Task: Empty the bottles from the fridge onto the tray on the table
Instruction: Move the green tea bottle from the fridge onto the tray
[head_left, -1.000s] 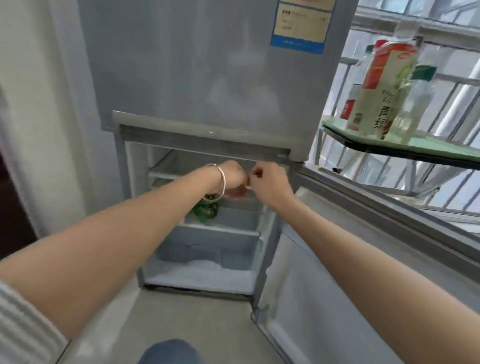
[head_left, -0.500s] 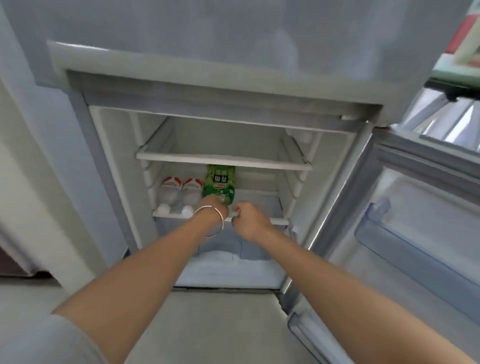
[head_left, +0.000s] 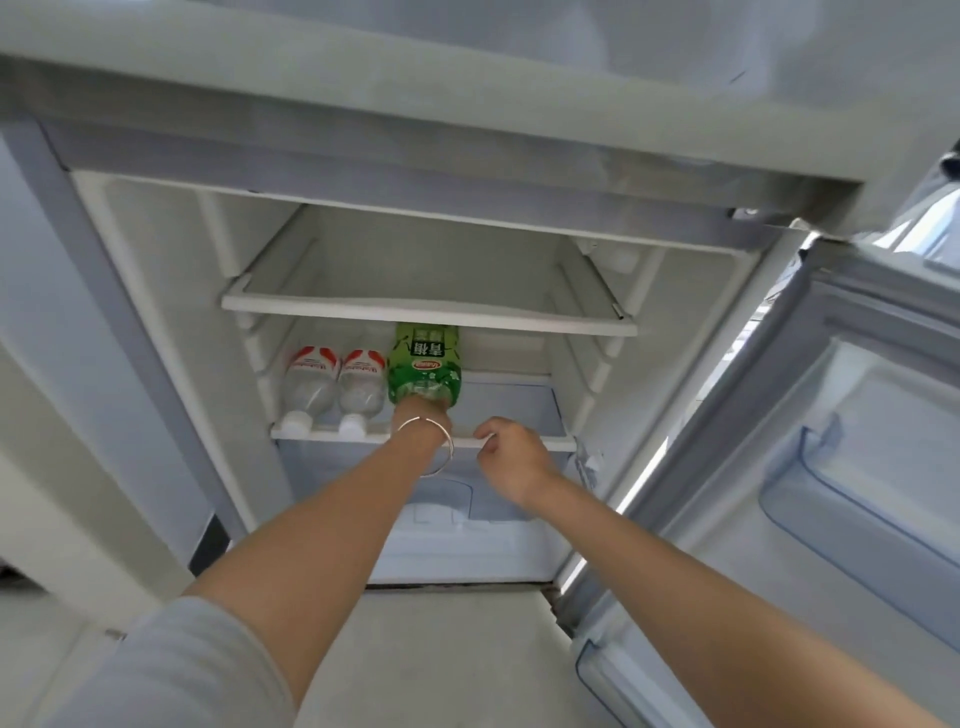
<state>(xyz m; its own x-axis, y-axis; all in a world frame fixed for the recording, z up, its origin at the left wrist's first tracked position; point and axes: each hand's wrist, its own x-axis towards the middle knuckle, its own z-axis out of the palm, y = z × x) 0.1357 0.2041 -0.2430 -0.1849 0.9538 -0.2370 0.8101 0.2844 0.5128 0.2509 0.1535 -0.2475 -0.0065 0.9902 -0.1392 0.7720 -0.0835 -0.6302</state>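
Head view: your left hand (head_left: 422, 410) grips the green bottle (head_left: 424, 364) lying mid-frame on the fridge shelf (head_left: 519, 443); right hand (head_left: 511, 457), loosely curled, holds nothing. Draw it straight out, clear of the two clear bottles (head_left: 332, 387) beside it.

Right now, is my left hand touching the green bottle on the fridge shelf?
Touching. The head view shows the left hand closed around the neck end of the green bottle, with no gap between them. The right hand rests at the shelf edge, apart from the bottle.
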